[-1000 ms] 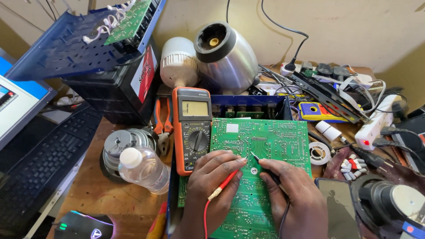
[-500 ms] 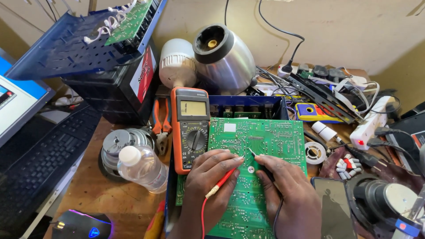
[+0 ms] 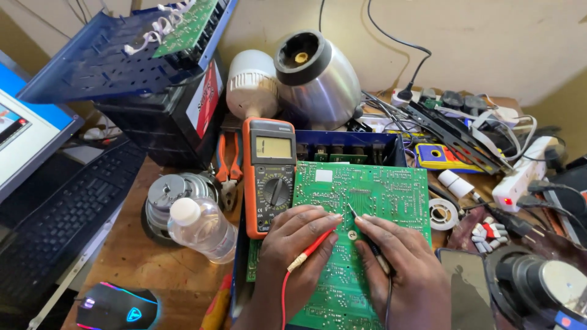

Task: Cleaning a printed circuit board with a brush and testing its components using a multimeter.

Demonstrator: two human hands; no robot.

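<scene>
While both hands rest on the green board [image 3: 367,201], each one pinches a meter probe against it. The left hand [image 3: 296,244] holds the red probe [image 3: 312,249] between thumb and fingers, closed narrowly around it, with the tip pointing up and right toward the middle of the board and its red lead running down off the bottom edge. The right hand [image 3: 397,263] grips the black probe [image 3: 365,235] the same way; its thin tip slants up and left onto the board just above a round silver part. The two tips sit near each other, apart.

The board lies flat on the wooden desk [image 3: 153,269], near the front edge. Just left of it, touching its edge, lies the orange multimeter [image 3: 269,174], screen up, dial below. A clear bottle [image 3: 202,226] with a white cap lies left of the meter, beside a stack of discs [image 3: 174,192]. Orange-handled pliers [image 3: 228,162] lie behind these. A white bulb [image 3: 251,88] and a steel jar [image 3: 318,76] stand at the back. A keyboard [image 3: 67,208] and a lit mouse [image 3: 116,305] are at far left. A white power strip [image 3: 523,174] and tangled cables are at right.
</scene>
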